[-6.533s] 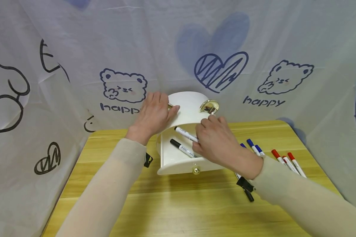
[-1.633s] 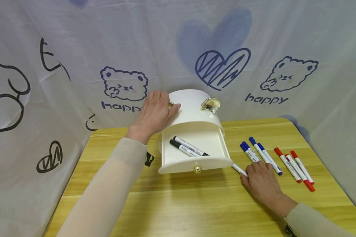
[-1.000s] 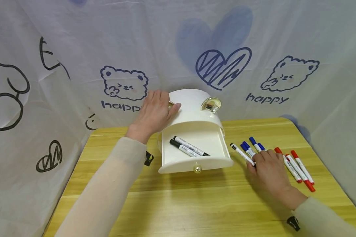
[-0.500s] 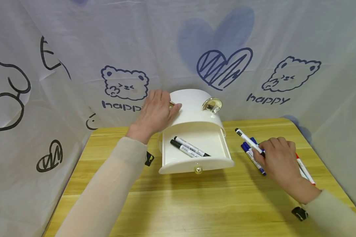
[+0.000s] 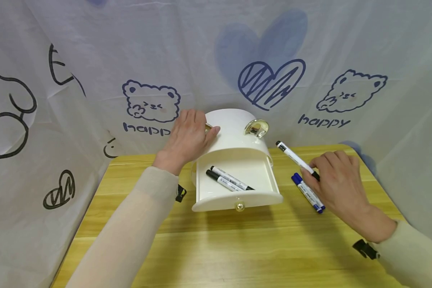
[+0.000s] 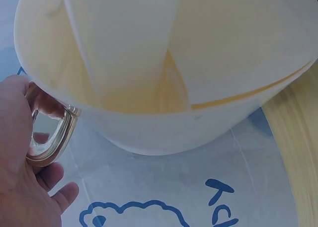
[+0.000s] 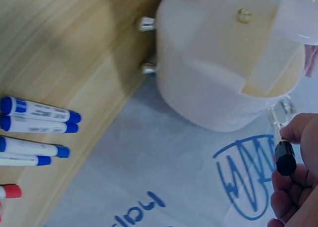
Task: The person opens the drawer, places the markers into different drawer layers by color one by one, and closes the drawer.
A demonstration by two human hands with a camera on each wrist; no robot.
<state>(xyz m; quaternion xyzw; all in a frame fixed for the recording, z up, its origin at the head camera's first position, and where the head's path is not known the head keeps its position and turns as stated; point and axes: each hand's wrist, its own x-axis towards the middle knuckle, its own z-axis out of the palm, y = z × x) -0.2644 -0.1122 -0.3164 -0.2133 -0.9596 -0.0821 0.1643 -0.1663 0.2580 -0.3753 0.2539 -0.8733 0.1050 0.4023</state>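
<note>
Left: fingers of the left hand (image 5: 188, 136) grip the gold ear (image 6: 45, 127) of a white box (image 5: 232, 130). Center: two black-capped markers (image 5: 232, 178) lie in its open drawer (image 5: 216, 203). Right: a held marker (image 5: 296, 158), pinched by the right hand (image 5: 340, 186); blue-capped markers (image 5: 308, 194) on the tabletop (image 5: 216, 248).

We have left arm (image 5: 129, 228) extended forward, left hand (image 5: 188, 136) back up, curled in a grip; right arm (image 5: 414, 252) angled in from lower right, right hand (image 5: 340, 182) pinching, knuckles up.
</note>
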